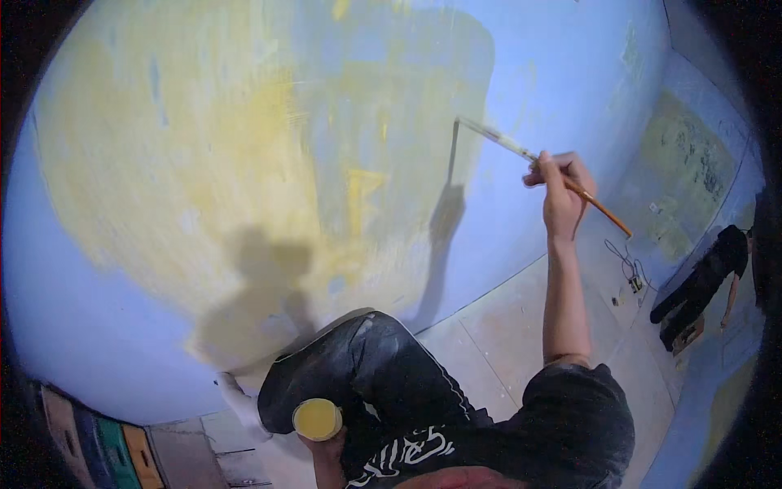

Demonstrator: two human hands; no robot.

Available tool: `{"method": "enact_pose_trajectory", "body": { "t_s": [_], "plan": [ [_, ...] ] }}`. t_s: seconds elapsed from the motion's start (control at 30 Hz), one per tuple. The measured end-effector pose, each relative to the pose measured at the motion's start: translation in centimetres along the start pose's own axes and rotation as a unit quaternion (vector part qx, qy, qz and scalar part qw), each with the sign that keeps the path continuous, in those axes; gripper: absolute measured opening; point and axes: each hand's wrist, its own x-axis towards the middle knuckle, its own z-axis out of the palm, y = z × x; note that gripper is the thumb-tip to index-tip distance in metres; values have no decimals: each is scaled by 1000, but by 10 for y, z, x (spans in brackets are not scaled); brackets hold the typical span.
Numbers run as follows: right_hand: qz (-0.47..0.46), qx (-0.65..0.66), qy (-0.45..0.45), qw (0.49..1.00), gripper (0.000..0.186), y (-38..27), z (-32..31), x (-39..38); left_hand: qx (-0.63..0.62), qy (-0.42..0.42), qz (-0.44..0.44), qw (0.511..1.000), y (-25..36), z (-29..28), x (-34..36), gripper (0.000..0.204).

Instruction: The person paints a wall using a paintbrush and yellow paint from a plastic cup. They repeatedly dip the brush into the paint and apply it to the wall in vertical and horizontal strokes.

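My right hand [564, 191] is raised, its fingers wrapped round a long thin paintbrush [604, 210] with an orange-brown handle. The brush points up and left, its tip meeting its own shadow at the wall [444, 69], so it touches or nearly touches the surface. Yellow paint [244, 147] covers a broad streaky patch of the pale blue wall, with a greyish area beside it. Low by my bent leg, my left hand [326, 450] holds a cup of yellow paint [318, 419]. The fingers under the cup are mostly hidden.
My black-trousered knee [366, 350] is close to the wall's foot. Pale floor tiles [497, 346] run to the right, where a cable [627, 265] and small items lie. Another person in black [709, 281] is at far right. Coloured boxes or drawers [114, 444] stand at lower left.
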Motion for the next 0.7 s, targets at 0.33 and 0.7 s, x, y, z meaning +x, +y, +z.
{"method": "enact_pose_trajectory", "body": {
  "t_s": [0.33,0.7],
  "plan": [
    [-110,15,25,993,19,5,21,4,16,-8,-4,1000,-6,-8,10,58],
    [-136,23,72,988,17,14,9,53,57,-3,15,998,-2,2,10,58]
  ]
}}
